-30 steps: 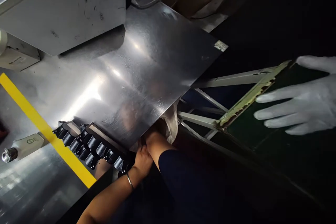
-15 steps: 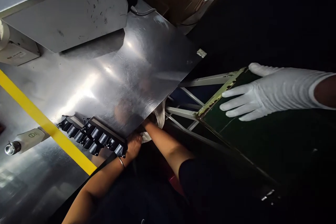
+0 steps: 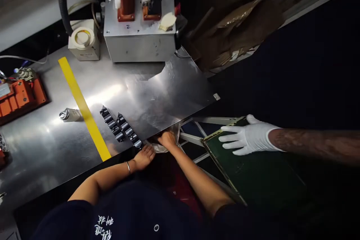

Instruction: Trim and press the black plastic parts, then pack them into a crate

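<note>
View pulled back! Left hand (image 3: 144,156) had left the black clips (image 3: 120,127), grip unclear; at its two o'clock, right hand (image 3: 168,139) stayed clenched on pale cloth (image 3: 161,148).

Bench (image 3: 146,93): bare sheet metal, brushed, glossy glare. Tape stripe (image 3: 84,108): yellow, matt. Ribbed parts (image 3: 120,127): black plastic, shiny. Green board (image 3: 253,176): matt, chipped edge. Glove (image 3: 247,138): white, smooth. Control box (image 3: 137,45): scuffed grey metal.

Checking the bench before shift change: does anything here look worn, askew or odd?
The green board under the gloved hand has a chipped, flaking pale edge, and it rests tilted on an open frame, not flat. Crumpled cardboard lies behind the table.
</note>
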Demonstrator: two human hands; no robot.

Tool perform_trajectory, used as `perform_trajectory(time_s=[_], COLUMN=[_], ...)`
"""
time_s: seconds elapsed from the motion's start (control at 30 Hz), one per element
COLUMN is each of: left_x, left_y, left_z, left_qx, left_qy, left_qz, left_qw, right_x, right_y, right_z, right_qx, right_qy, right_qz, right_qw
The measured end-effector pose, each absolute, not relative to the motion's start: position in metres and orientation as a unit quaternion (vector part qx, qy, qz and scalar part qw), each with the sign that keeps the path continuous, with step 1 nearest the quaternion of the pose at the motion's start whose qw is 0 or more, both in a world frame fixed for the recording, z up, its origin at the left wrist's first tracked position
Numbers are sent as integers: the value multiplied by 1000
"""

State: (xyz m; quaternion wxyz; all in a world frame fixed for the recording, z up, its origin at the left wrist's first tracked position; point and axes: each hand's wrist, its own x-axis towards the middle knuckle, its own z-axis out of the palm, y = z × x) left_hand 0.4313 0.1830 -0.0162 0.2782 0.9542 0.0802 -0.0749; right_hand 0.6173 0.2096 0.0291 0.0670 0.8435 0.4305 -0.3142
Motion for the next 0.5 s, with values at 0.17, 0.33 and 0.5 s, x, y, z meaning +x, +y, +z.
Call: perform_trajectory(time_s=[0.17,0.33,0.5], left_x=[402,395,384], left_y=[196,240,268], left_z=[55,83,82], left_qx=[957,916,872], left_qy=[148,363,460], left_qz=[42,30,29], left_qw=[246,166,166], right_x=[648,683,648], right_y=[180,182,226], right_z=[151,218,163], right_qx=[834,806,801], right_qy=[465,512,511], right_qz=[-283,-254,-141], right_qw=[86,-150,-279])
